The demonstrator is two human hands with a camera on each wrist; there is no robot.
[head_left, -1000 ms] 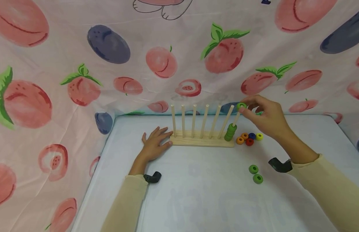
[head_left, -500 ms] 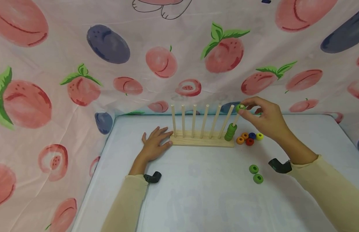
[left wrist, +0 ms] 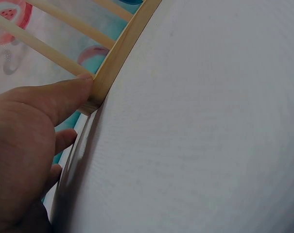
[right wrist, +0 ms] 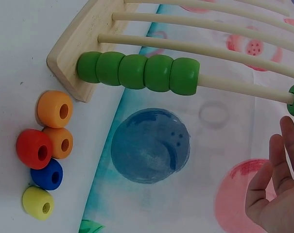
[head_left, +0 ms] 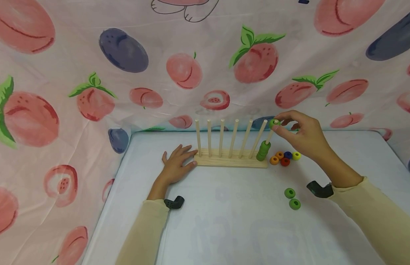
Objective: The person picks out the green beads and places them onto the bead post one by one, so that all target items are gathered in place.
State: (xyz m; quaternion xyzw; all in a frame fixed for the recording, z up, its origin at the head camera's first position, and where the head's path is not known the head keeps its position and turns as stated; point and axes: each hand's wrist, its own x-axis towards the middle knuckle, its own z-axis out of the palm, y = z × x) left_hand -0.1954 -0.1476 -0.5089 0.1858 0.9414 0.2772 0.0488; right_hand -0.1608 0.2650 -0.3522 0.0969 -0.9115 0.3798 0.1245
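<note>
In the head view my right hand [head_left: 305,134] pinches a green bead [head_left: 274,123] at the top of the rightmost peg, and the peg's tip shows in its hole. Lower on that peg sits a stack of several green beads [right wrist: 133,71], filling its base end in the right wrist view. The pegs rise from a wooden base [head_left: 231,162]. At its left end my left hand [head_left: 175,167] lies with fingers spread. The left wrist view shows the thumb [left wrist: 71,97] touching the base's corner; the other fingertips are partly hidden there.
Right of the base lie loose beads: two orange beads [right wrist: 55,109], a red bead [right wrist: 34,148], a blue bead [right wrist: 47,174] and a yellow bead [right wrist: 38,203]. Two green beads [head_left: 292,198] lie nearer on the white table [head_left: 224,221]. Fruit-patterned cloth [head_left: 152,110] hangs behind.
My right hand has shifted the green bead slightly left and down, and the peg's tip now shows through its hole. The left hand has stayed at the base.
</note>
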